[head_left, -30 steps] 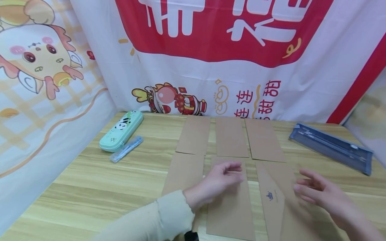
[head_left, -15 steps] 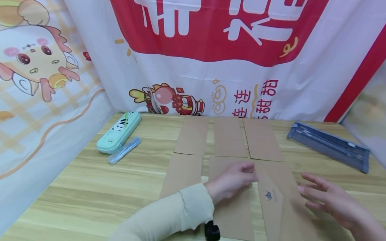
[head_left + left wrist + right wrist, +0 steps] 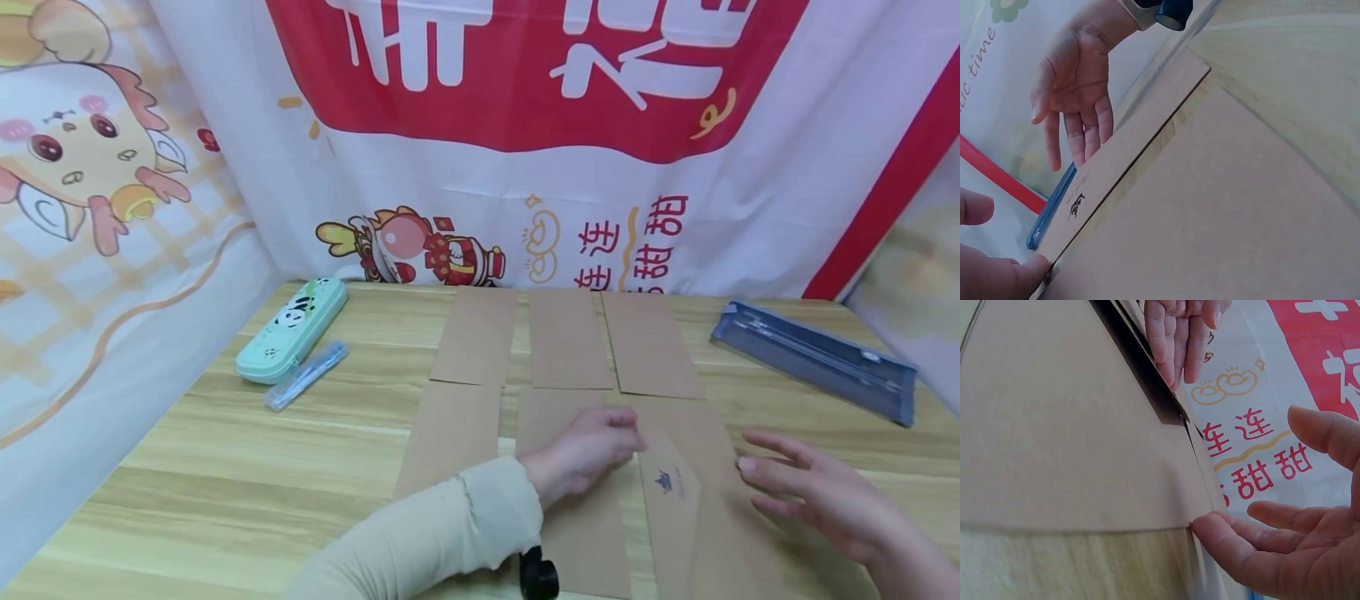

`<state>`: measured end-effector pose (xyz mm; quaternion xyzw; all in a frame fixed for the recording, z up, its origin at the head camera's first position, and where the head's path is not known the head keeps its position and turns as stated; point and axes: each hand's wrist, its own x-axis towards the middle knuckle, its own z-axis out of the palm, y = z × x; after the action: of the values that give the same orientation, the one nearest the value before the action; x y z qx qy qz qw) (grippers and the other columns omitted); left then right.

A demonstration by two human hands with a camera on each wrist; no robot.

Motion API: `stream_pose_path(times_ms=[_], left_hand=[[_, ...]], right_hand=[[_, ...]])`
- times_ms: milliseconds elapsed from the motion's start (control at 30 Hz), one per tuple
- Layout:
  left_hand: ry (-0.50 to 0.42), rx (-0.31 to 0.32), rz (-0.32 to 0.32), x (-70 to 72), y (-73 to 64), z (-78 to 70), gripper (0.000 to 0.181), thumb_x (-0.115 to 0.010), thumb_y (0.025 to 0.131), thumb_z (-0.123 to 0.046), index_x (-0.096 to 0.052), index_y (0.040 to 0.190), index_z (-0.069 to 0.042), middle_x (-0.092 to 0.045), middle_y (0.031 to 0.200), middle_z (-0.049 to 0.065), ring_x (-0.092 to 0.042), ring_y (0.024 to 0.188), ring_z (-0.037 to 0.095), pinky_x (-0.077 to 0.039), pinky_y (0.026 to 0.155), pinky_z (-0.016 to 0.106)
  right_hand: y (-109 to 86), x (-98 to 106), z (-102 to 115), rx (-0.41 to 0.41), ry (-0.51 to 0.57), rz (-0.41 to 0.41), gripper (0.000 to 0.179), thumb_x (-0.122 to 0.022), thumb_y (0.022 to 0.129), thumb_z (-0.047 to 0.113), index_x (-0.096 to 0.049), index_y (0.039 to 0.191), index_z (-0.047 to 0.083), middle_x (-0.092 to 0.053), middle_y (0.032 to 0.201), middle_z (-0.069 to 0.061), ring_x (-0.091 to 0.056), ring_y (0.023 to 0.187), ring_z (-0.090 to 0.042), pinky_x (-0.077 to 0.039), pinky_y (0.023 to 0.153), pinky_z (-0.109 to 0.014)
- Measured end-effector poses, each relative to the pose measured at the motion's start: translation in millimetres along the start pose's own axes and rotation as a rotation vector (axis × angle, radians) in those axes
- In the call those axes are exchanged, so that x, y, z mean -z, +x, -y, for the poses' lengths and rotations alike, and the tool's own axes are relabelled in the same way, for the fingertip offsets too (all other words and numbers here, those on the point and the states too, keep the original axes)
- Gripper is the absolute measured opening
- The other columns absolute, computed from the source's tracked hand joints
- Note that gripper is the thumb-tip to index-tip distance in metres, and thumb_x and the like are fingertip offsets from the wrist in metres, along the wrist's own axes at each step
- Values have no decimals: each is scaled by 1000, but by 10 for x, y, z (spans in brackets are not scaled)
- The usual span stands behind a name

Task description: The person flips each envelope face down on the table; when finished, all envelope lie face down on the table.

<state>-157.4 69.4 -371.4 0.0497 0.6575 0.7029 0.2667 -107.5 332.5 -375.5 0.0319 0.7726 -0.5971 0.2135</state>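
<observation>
A brown paper envelope [image 3: 723, 517] with a small dark crown print on its flap lies at the front right, between my hands. My left hand [image 3: 588, 450] is at its left edge, fingers extended; in the left wrist view a fingertip touches the envelope [image 3: 1141, 119] near a corner. My right hand [image 3: 821, 492] is at its right edge, fingers spread and loosely bent. In the right wrist view, one fingertip of the right hand [image 3: 1279, 550] touches the envelope's corner [image 3: 1072, 437]. A front middle envelope [image 3: 585, 546] lies partly under my left forearm.
Three brown pieces, left [image 3: 474, 337], middle [image 3: 570, 342] and right [image 3: 651, 346], form the back row. Another [image 3: 453, 429] lies front left. A mint panda pencil case [image 3: 292, 332] and clear packet [image 3: 306, 377] stand left, a blue mesh pouch [image 3: 813, 358] right. Printed cloth [image 3: 450, 183] hangs behind.
My left hand has moved right, from above the middle envelope to the crown-printed envelope's left edge. My right hand stays near the right edge. That envelope has shifted slightly toward the middle one.
</observation>
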Motion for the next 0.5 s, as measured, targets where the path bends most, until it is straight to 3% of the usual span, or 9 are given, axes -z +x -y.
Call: stream_pose_path(times_ms=[100,200,267,333,500], left_hand=[[-16,2,-22,-1,13,2,48,-60,82,1,-49,128,3,-52,131,16,-47,123,30,-39,102,43],[-32,-7,-38,2,9,2,45,-60,82,0,-51,127,3,-55,127,15,-51,118,29,-41,101,42],[-33,-27,-47,3,1,3,45,-61,82,0,-52,126,3,-58,124,14,-54,115,27,-43,99,40],[-27,-53,-46,8,-19,0,44,-61,83,0,-52,126,2,-58,123,13,-55,113,25,-43,99,38],[20,-94,-47,80,-116,3,48,-61,83,1,-50,129,-1,-61,116,8,-58,104,18,-48,92,33]], right_hand=[[25,47,-36,12,55,12,64,-48,96,20,-14,143,-8,-49,127,-11,-56,97,4,-52,87,-37],[33,89,-61,41,143,59,44,-47,97,15,-35,138,9,-56,113,12,-59,98,0,-52,86,-35],[37,103,-63,75,212,120,32,-45,97,13,-47,128,22,-59,111,14,-59,99,-1,-53,85,-33],[43,102,-63,119,275,195,30,-41,98,9,-53,117,30,-61,112,13,-60,102,-3,-52,86,-32],[100,14,-39,191,337,301,36,-38,98,5,-56,115,31,-61,116,10,-59,106,-6,-51,89,-30]])
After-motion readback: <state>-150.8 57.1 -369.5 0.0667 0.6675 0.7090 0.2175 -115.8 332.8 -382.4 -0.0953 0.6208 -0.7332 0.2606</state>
